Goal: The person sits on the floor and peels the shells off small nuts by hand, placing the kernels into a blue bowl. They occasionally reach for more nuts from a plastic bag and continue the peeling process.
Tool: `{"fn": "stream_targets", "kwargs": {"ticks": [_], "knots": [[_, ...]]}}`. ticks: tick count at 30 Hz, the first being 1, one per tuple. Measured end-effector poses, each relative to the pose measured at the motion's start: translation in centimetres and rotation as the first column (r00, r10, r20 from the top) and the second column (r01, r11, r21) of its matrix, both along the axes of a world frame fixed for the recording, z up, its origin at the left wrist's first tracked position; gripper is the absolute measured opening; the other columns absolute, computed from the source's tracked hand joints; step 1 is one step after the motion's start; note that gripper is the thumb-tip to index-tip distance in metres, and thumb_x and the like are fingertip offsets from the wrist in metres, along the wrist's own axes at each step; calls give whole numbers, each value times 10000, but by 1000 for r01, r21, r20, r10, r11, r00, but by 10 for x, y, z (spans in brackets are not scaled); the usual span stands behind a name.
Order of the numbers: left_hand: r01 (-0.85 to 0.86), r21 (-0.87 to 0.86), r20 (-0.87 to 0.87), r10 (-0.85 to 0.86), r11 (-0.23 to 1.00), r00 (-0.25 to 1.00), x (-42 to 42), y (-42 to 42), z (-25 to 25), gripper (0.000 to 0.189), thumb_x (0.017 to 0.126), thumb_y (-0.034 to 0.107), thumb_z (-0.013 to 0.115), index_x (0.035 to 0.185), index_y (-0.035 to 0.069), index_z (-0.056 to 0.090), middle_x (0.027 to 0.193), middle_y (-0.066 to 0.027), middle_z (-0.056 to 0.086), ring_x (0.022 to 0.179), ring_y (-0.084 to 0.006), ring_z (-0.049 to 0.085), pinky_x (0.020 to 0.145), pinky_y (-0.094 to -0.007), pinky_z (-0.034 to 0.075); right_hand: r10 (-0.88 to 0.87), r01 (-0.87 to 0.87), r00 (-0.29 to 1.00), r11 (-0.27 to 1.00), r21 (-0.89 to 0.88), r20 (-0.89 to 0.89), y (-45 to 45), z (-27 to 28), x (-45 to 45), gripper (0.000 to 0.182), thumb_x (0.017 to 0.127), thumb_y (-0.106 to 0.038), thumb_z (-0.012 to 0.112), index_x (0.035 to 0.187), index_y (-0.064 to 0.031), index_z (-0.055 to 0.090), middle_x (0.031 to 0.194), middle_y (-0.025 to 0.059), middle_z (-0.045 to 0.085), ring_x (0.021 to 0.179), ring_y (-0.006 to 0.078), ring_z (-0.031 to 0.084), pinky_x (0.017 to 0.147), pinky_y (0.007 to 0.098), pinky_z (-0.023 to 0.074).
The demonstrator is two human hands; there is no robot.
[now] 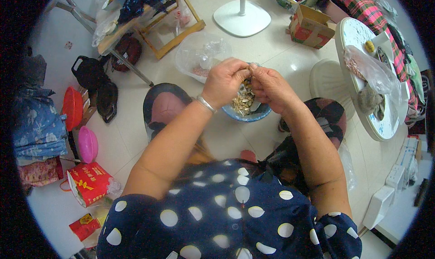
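My left hand (227,80) and my right hand (271,85) meet at the fingertips above a blue basin (246,117). They pinch something small between them, too hidden by the fingers to name. In the basin lie many pale, split shells or husks (243,102), which look like peanut shells. Behind my left hand, a translucent plastic bag or liner (190,51) stands open with small pinkish kernels (201,71) at its bottom. A silver bangle (206,104) is on my left wrist.
At right stands a round table (375,134) bearing plastic bags. An open cardboard box (311,31) and a white pedestal base (242,19) are ahead. A wooden-framed table (180,41) is at upper left. Red (72,108) and pink basins (88,144) and a red gift bag (89,184) lie left.
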State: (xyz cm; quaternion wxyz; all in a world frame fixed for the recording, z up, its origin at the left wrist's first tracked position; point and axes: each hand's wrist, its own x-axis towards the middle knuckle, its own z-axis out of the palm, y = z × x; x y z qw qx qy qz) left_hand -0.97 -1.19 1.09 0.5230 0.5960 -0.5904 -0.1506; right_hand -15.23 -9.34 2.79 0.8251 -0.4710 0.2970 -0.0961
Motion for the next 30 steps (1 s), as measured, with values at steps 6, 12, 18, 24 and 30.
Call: {"fn": "stream_targets", "kwargs": {"ticks": [6,12,18,24,30], "knots": [[74,12,-77,-73,997,994,4,0,1,125,844,131,635,898,18,645,806,-45,613,763,-130,567,704,-263,455,-10,16,999,984,-177,35,3,-8,0,294,951,-394,458,858,-117,480,621,-74,323,506,36,272,419,190,208],[87,10,-91,-86,996,992,7,1,2,107,830,109,638,882,15,638,796,-55,607,745,-146,566,689,-265,455,-32,47,998,958,-283,60,11,-12,2,331,970,-399,403,858,-95,470,619,-62,328,505,47,279,420,212,224],[75,-31,-100,-78,997,992,3,2,1,113,840,123,643,877,16,640,775,-33,597,732,-119,548,683,-249,451,-173,26,978,646,-763,-114,19,-23,10,136,747,-39,518,876,3,509,799,195,563,738,416,535,646,465,437],[60,58,-341,-37,996,939,-3,-2,-7,153,888,180,597,931,38,630,778,12,594,645,-77,510,573,-208,415,-251,70,965,530,-845,-77,15,-33,17,82,766,-58,519,823,-1,506,777,210,563,757,418,556,661,471,449],[345,81,-908,-74,935,413,-3,-4,-8,210,913,268,558,1005,82,589,784,44,577,558,-13,408,422,-143,283,-245,88,967,577,-812,-69,7,-31,17,179,830,-171,490,825,2,536,727,182,546,728,349,544,650,408,445]]}}
